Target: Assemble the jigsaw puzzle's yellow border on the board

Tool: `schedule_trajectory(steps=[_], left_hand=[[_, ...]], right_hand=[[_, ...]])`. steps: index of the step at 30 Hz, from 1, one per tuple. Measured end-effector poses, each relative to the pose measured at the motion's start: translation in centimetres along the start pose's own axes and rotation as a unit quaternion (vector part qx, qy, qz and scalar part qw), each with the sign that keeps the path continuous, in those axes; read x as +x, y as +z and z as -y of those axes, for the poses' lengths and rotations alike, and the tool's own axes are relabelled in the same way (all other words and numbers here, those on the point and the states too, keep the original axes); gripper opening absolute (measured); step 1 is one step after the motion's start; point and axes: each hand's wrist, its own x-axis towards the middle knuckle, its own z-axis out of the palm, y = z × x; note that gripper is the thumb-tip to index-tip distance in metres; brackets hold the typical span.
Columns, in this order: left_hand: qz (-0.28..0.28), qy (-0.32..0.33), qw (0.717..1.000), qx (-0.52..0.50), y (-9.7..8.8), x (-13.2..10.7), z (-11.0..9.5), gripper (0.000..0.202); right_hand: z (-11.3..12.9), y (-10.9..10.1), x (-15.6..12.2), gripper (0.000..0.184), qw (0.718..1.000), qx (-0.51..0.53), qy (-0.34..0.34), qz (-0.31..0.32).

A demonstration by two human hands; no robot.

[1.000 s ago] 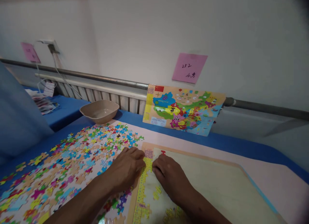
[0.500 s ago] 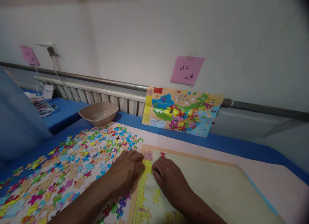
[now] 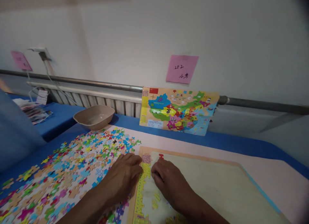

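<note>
Head view: two hands, both the person's own. Left hand (image 3: 120,179) sits at the left edge of the wooden puzzle tray (image 3: 207,182), fingers together and slightly curled, tips down on or right beside the yellow strip of assembled pieces (image 3: 144,185). Right hand (image 3: 169,182) rests on the tray just beside the strip, fingers together and bent downward, near a small group of yellow pieces (image 3: 156,201). Hands are near each other, not touching. Neither is spread; whether either pinches a piece cannot be told, as the fingers hide it.

The tray lies on a pale pink sheet (image 3: 256,172), with a large spread of loose puzzle pieces (image 3: 72,175) to its left, too many to count. One finished map puzzle card (image 3: 178,110) leans upright against the radiator (image 3: 127,106). One tan bowl (image 3: 94,117) stands behind the pieces, its pale inner bottom showing. Two pink notes are on the wall: one (image 3: 181,69) above the card, one (image 3: 21,60) far left. One blue cushion (image 3: 14,130) is at left.
</note>
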Motion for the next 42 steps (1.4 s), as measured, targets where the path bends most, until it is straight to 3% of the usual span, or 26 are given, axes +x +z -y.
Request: schedule_trajectory(steps=[26,32,37,42], left_hand=[[-0.024,0.017,0.998,-0.054,0.3,-0.1,0.7,0.025],[-0.012,0.019,0.999,-0.047,0.2,-0.1,0.4,0.022],[0.019,0.021,0.999,-0.030,-0.4,0.1,0.1,0.020],[0.030,0.027,0.999,-0.014,-0.8,0.2,0.0,0.017]], right_hand=[[-0.2,0.3,0.2,0.020,1.000,-0.002,0.005,0.005],[-0.5,-0.3,-0.1,0.019,1.000,0.005,-0.030,0.003],[-0.8,-0.3,-0.7,0.018,0.996,-0.050,-0.068,0.015],[-0.2,0.5,-0.9,0.010,0.998,-0.054,-0.009,0.000]])
